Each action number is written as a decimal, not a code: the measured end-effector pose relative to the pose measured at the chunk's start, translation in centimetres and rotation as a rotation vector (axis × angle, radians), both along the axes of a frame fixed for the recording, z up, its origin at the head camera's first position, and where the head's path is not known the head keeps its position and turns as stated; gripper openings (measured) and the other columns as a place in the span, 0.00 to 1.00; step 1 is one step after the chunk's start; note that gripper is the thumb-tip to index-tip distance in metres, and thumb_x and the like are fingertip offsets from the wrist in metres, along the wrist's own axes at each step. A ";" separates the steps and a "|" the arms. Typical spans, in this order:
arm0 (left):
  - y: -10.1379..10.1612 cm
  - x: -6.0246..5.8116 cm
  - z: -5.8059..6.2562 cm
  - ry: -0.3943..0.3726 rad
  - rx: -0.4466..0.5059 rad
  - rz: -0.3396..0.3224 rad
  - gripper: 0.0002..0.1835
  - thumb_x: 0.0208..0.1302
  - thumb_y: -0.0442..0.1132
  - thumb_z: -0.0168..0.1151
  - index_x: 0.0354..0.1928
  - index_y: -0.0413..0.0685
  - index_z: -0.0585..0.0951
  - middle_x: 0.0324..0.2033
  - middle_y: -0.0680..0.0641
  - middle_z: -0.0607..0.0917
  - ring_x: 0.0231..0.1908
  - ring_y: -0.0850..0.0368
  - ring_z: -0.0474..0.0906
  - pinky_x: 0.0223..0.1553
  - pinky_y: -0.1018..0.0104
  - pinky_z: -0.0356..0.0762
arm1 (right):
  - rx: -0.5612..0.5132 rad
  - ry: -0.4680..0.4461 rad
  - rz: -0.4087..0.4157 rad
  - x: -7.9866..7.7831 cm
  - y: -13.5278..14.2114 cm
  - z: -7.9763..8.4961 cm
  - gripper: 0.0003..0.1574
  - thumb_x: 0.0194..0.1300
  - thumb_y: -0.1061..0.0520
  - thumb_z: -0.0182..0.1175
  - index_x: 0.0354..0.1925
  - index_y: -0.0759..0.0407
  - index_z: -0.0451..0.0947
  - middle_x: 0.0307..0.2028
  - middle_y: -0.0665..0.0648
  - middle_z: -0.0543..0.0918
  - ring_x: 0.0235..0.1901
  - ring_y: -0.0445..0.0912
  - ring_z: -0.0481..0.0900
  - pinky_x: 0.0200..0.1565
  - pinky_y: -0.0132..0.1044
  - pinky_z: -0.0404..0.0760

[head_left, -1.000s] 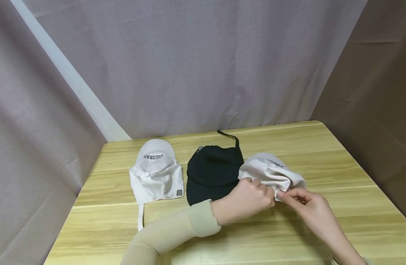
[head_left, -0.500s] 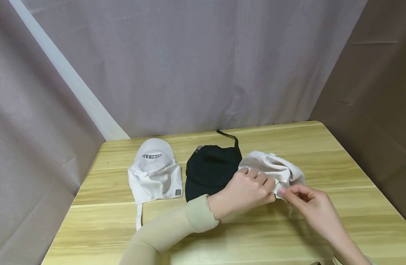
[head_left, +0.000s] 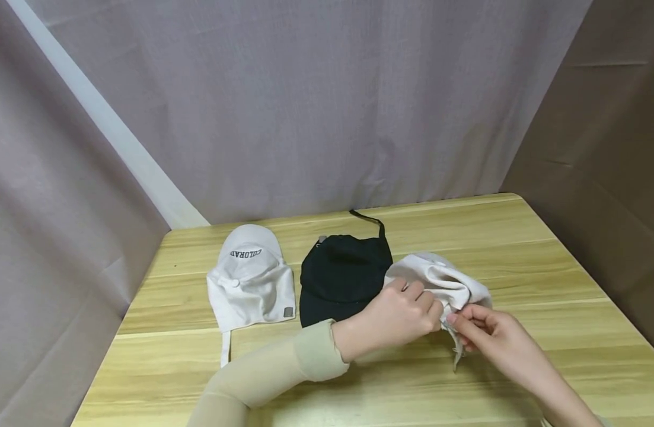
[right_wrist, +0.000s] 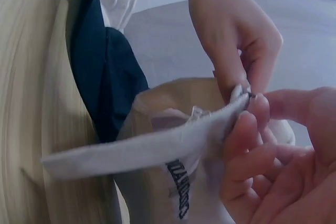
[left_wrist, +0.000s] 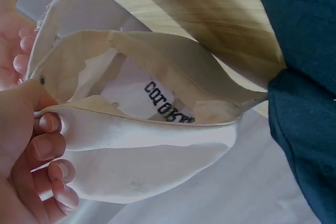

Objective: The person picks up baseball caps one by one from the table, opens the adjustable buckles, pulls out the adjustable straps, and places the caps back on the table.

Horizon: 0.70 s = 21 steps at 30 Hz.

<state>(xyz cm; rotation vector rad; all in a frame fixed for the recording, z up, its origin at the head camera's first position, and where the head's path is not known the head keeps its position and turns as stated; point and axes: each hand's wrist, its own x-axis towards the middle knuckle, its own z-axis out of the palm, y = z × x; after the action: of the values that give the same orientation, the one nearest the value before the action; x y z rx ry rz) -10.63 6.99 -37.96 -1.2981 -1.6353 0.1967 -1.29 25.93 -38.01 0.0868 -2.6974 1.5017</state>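
Observation:
A white cap (head_left: 430,270) at the right is tilted up, its opening toward the left wrist camera and dark lettering (left_wrist: 165,103) showing inside. My left hand (head_left: 398,317) pinches the edge of this cap between thumb and fingers. Close beside it, my right hand (head_left: 500,341) pinches the cap's strap (right_wrist: 142,148) near a small dark metal piece (right_wrist: 251,95). The strap's loose end sticks out past the right fingers and hangs toward the table in the head view. Fingertips of both hands nearly meet at the cap's back edge.
A black cap (head_left: 345,270) lies directly left of the held cap, its thin strap (head_left: 369,220) pointing toward the back. Farther left lies another white cap (head_left: 252,290) with dark lettering. All are on a wooden table (head_left: 161,356) with grey curtain (head_left: 305,107) behind.
The held cap has tipped so its lettering no longer shows in the head view. Its strap end now hangs below the right fingers. Both hands stay near the same place.

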 end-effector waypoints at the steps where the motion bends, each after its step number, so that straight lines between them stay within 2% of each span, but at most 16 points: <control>1: 0.0 0.0 0.0 0.000 0.004 -0.004 0.16 0.65 0.43 0.54 0.18 0.59 0.72 0.16 0.59 0.72 0.20 0.64 0.70 0.22 0.72 0.65 | -0.005 0.003 -0.003 0.1 0.0 -0.1 0.17 0.75 0.53 0.59 0.30 0.60 0.75 0.21 0.49 0.76 0.20 0.40 0.70 0.23 0.35 0.70; 4: -0.1 -0.2 0.5 0.005 0.036 0.006 0.16 0.65 0.44 0.55 0.18 0.59 0.72 0.16 0.59 0.73 0.21 0.63 0.72 0.24 0.71 0.68 | -0.031 0.015 -0.025 0.3 -0.1 -0.2 0.16 0.75 0.54 0.59 0.30 0.61 0.76 0.20 0.50 0.75 0.18 0.40 0.68 0.20 0.36 0.69; 9: -0.7 -0.9 1.8 -0.013 0.136 0.067 0.15 0.64 0.47 0.57 0.18 0.59 0.74 0.17 0.59 0.73 0.23 0.62 0.73 0.26 0.69 0.69 | -0.076 0.027 -0.064 0.7 0.5 -0.1 0.15 0.76 0.54 0.58 0.32 0.61 0.77 0.20 0.53 0.76 0.17 0.42 0.70 0.18 0.36 0.70; 12: -0.7 -0.8 2.1 -0.020 0.174 0.058 0.12 0.62 0.47 0.56 0.20 0.60 0.75 0.18 0.59 0.74 0.24 0.61 0.73 0.25 0.69 0.68 | -0.084 0.039 -0.071 0.9 0.9 0.2 0.15 0.76 0.54 0.57 0.33 0.62 0.77 0.21 0.54 0.77 0.18 0.44 0.71 0.20 0.37 0.70; 15: -0.4 -0.3 1.9 -0.010 0.175 0.014 0.08 0.60 0.45 0.54 0.23 0.60 0.76 0.20 0.59 0.75 0.23 0.62 0.72 0.25 0.70 0.67 | -0.089 0.040 -0.058 0.9 0.9 0.3 0.15 0.76 0.53 0.58 0.33 0.62 0.77 0.21 0.54 0.77 0.19 0.45 0.71 0.21 0.38 0.71; 18: -0.2 0.2 1.5 -0.009 0.136 -0.011 0.10 0.65 0.41 0.52 0.27 0.60 0.78 0.21 0.59 0.75 0.22 0.62 0.71 0.24 0.70 0.64 | -0.088 0.057 -0.041 0.9 0.7 0.2 0.13 0.75 0.55 0.59 0.32 0.60 0.77 0.21 0.54 0.76 0.19 0.45 0.71 0.21 0.38 0.70; 21: -0.4 0.4 1.4 -0.047 0.109 -0.014 0.12 0.69 0.39 0.52 0.27 0.60 0.78 0.21 0.59 0.76 0.22 0.63 0.71 0.23 0.70 0.63 | -0.087 0.079 -0.033 0.9 0.7 0.0 0.12 0.74 0.56 0.59 0.32 0.59 0.77 0.21 0.54 0.76 0.19 0.44 0.70 0.20 0.38 0.69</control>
<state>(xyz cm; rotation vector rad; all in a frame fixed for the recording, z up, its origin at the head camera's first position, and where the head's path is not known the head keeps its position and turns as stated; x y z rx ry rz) -10.25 6.55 -36.56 -1.2390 -1.6536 0.0680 -0.39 26.63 -37.98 0.0956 -2.5564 1.5688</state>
